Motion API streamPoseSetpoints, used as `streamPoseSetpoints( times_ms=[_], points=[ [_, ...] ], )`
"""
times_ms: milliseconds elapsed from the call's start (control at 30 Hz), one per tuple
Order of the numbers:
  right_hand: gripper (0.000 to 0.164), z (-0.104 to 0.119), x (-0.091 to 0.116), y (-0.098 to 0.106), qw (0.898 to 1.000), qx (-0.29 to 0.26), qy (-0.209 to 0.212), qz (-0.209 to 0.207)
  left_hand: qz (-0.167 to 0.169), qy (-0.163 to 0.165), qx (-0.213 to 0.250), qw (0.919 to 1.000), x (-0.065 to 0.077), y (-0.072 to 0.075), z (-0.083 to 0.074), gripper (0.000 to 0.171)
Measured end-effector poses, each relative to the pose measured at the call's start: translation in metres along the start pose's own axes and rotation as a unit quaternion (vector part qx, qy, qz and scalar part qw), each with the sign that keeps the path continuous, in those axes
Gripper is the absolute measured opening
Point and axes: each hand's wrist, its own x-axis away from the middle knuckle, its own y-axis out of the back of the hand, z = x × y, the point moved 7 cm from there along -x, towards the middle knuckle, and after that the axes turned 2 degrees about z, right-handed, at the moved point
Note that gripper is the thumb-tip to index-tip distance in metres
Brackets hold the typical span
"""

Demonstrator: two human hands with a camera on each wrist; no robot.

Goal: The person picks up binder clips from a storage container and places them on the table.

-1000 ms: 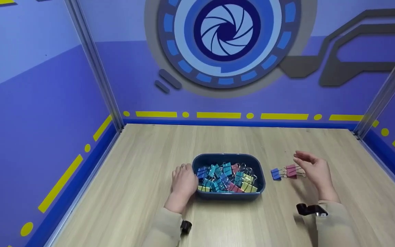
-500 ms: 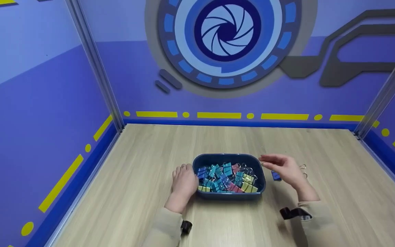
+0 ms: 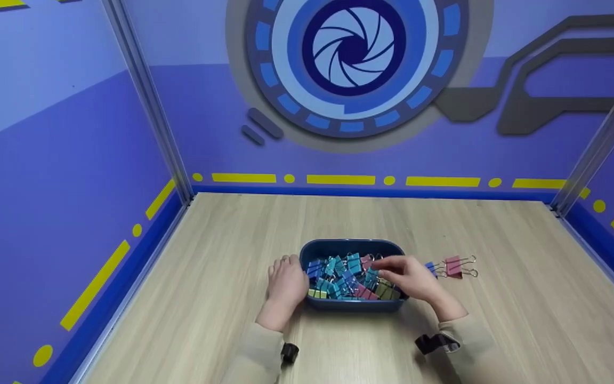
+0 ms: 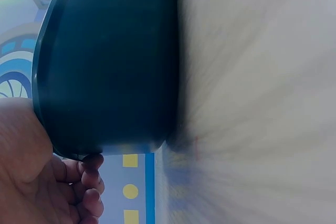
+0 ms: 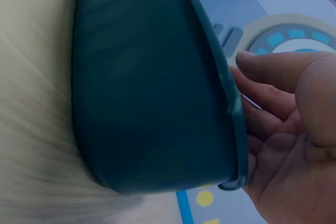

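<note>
Left hand (image 3: 287,281) grips box (image 3: 355,305) at its left end; long axis left-right. Right hand (image 3: 409,275), fingers loosely bent, hovers over clips (image 3: 347,281) pointing various ways.

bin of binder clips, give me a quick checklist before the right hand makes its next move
1. Bin upright on the table: ok.
2. Left hand touching the bin's left end: ok.
3. Right hand over the bin's right end: ok.
4. Its fingertips touching one of the clips inside: cannot tell, contact isn't clear in either view.
5. Pink clip on the table outside the bin: ok.
6. Blue clip fully visible: not ok, the right hand partly covers it in the head view.
</note>
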Motion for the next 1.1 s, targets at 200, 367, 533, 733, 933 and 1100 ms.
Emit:
streamPoseSetpoints(
  times_ms=[200,367,533,733,933,1100],
  points=[
    [0.031,0.006,-0.002,-0.013,0.997,0.071,0.009,0.027,-0.004,-0.002,-0.001,1.0,0.0,0.0,0.0,0.032],
    [0.034,0.006,-0.003,-0.019,0.996,0.079,0.003,0.029,-0.002,-0.004,-0.003,1.0,0.001,0.001,0.0,0.03],
    [0.027,0.009,-0.006,-0.022,0.992,0.116,0.035,0.026,0.001,-0.001,-0.005,1.0,0.001,0.001,0.0,0.03],
    [0.027,0.011,-0.009,-0.025,0.989,0.136,0.048,0.033,0.001,0.002,-0.003,1.0,0.001,0.001,0.0,0.03],
    [0.032,0.013,-0.009,-0.027,0.986,0.152,0.061,0.038,0.002,0.0,-0.002,1.0,0.0,0.001,0.0,0.031],
    [0.024,0.008,-0.009,-0.023,0.99,0.133,0.043,0.034,0.001,0.0,0.005,1.0,0.001,0.002,-0.001,0.031]
  ],
)
